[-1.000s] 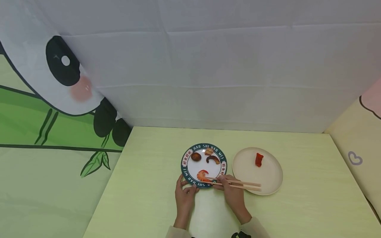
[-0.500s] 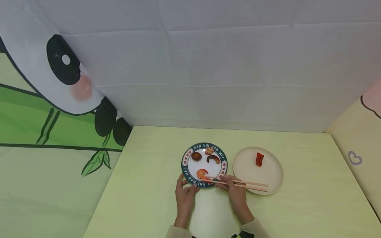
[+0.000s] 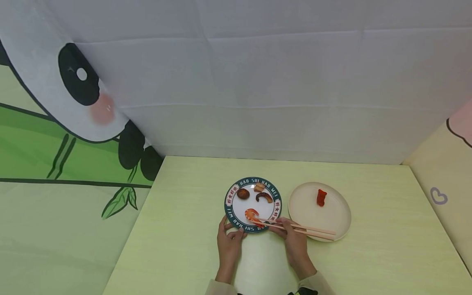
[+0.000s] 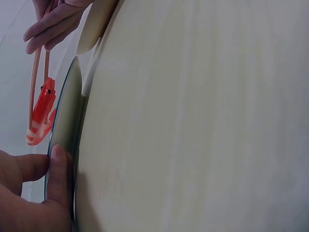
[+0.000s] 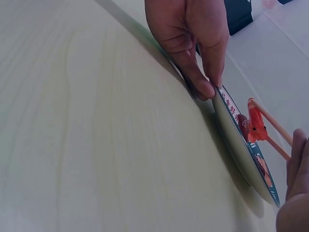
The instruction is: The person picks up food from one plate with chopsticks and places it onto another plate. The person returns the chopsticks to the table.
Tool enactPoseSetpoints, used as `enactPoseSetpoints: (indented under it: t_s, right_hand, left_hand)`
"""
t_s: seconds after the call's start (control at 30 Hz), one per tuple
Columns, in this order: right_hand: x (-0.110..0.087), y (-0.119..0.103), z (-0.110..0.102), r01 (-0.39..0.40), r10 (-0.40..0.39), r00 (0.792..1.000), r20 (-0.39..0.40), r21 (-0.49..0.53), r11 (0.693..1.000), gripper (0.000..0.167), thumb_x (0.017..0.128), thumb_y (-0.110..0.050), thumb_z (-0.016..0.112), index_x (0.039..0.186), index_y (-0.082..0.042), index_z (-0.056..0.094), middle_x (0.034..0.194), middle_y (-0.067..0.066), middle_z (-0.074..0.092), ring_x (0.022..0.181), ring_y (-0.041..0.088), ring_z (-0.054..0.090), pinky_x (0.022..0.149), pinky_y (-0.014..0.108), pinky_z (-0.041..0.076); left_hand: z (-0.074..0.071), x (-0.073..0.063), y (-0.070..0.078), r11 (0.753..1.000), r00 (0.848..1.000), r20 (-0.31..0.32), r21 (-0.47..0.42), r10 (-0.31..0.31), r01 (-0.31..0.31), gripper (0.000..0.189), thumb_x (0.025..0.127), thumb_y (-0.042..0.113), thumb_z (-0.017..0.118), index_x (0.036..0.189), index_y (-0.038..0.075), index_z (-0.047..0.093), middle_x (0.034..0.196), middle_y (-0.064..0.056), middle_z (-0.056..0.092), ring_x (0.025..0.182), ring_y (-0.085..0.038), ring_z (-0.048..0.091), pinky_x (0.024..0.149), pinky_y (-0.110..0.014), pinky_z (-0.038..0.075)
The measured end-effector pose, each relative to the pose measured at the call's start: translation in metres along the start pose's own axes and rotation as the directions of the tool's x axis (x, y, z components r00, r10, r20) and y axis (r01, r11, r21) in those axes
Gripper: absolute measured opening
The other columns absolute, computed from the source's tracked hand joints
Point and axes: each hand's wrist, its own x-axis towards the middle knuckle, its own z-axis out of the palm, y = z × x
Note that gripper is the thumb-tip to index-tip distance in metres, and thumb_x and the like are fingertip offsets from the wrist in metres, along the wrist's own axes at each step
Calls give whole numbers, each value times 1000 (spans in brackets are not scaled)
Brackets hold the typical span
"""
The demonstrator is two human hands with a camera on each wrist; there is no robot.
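My left hand (image 3: 230, 246) pinches the near-left rim of a small plate (image 3: 237, 208) with a green lettered border; in the left wrist view its thumb and fingers (image 4: 59, 174) grip the edge. A pair of wooden chopsticks (image 3: 318, 229) lies in my right hand (image 3: 296, 246), beside that plate's near-right rim. Between the chopstick tips is a red-orange shrimp (image 3: 251, 213), over the near part of the plate. Both wrist views show the shrimp (image 4: 44, 99) at the plate's rim; whether it touches the plate is unclear. Farther back lie a brown mushroom (image 3: 243, 194), a tan chunk (image 3: 259, 187) and a dark curled piece (image 3: 264, 197).
To the right stands a cream plate (image 3: 304, 211) with a dark red piece (image 3: 321, 197) on it. The chopsticks' rear ends reach over its near edge. A pale yellow table (image 3: 177, 229) carries both plates, with a grey cloth wall (image 3: 280, 102) behind.
My right hand has slid slightly right and toward me, and the chopsticks' rear ends have moved the same way. The shrimp stays between the tips, barely shifted. My left hand keeps its place.
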Motion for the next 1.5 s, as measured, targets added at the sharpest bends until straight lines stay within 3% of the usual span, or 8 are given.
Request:
enactPoseSetpoints:
  t_s: [0.2,0.57,1.1,1.5]
  right_hand:
    - [-1,-3,0,-42,43,999,-17,41,998,33,111,-2,45,124,26,58,112,24,72,80,19,79,90,31,68]
    - [0,-4,-3,-121,127,991,-40,134,984,33,112,-6,45,125,19,62,107,14,75,84,20,79,93,31,67]
    - [0,-8,-5,-113,123,992,-40,206,972,31,112,-5,45,114,14,69,103,12,76,81,20,79,92,32,67]
    - [-3,-13,-7,-105,114,993,-37,190,976,32,112,-6,44,115,13,69,104,12,76,83,19,79,95,31,66]
  left_hand:
    - [2,1,-1,999,1000,-22,33,-7,8,75,89,-20,64,157,-8,35,119,-28,54,81,-34,72,72,-40,71]
    - [-2,-2,1,1000,1000,18,-1,-7,7,77,90,-15,68,159,-3,36,120,-24,55,79,-22,72,70,-30,70]
    - [-2,0,-1,1000,1000,21,5,-18,18,77,90,-14,68,159,-2,36,120,-23,55,80,-20,71,70,-29,70]
    - [-2,1,-3,1000,1000,22,-9,-12,12,77,90,-15,68,159,-2,37,120,-24,54,79,-21,71,71,-29,70]
